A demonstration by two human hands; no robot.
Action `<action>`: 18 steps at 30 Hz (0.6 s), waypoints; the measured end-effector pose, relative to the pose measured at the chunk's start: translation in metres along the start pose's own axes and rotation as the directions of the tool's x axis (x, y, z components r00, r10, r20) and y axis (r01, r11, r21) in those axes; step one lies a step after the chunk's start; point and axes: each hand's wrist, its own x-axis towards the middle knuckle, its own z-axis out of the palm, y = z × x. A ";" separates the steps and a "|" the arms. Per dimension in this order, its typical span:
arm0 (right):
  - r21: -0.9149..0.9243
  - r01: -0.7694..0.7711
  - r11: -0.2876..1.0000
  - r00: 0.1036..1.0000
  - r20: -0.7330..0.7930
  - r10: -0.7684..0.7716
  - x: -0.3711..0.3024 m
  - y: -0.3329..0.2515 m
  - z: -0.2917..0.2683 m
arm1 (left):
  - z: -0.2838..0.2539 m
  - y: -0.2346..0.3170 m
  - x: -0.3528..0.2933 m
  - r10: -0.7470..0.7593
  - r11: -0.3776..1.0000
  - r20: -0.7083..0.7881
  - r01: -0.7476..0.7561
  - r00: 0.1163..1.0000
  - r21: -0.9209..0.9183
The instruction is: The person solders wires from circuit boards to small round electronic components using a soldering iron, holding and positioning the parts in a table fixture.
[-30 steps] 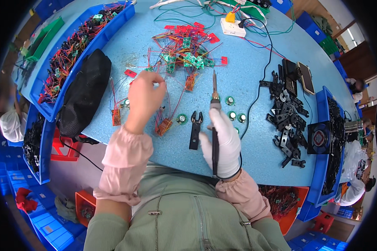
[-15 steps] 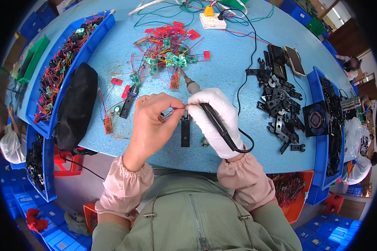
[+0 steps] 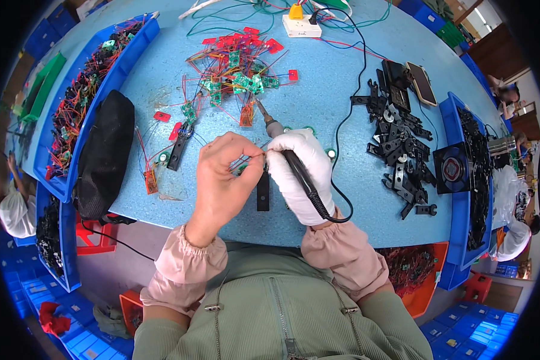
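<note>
My bare left hand [image 3: 222,183] pinches a thin wire between thumb and forefinger, with more wires running under its palm. In my white-gloved right hand [image 3: 297,171] lies a soldering iron [image 3: 300,179], its bare tip pointing up and away to the left. The gloved thumb and forefinger meet the left fingertips at the wire. Beneath the hands lies a flat black plastic part [image 3: 263,195], partly hidden. Beyond the iron's tip sits a tangled heap of green circuit boards [image 3: 243,83] with coloured wires and red tabs.
On the left stand a blue bin [image 3: 111,78] of wired boards and a black cloth bag [image 3: 107,153]. Black plastic parts [image 3: 396,153] are heaped at right, beside a phone [image 3: 422,84] and a blue bin [image 3: 459,228]. A white power strip [image 3: 302,26] is at the back.
The two hands stay together at the wire. My right hand, with the soldering iron, has shifted slightly left; my left hand has turned a little.
</note>
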 end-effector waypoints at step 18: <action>-0.074 -0.004 0.997 0.997 -0.079 -0.002 -0.005 0.005 0.009 | 0.017 -0.003 -0.004 -0.115 0.981 -0.135 0.091 0.984 -0.171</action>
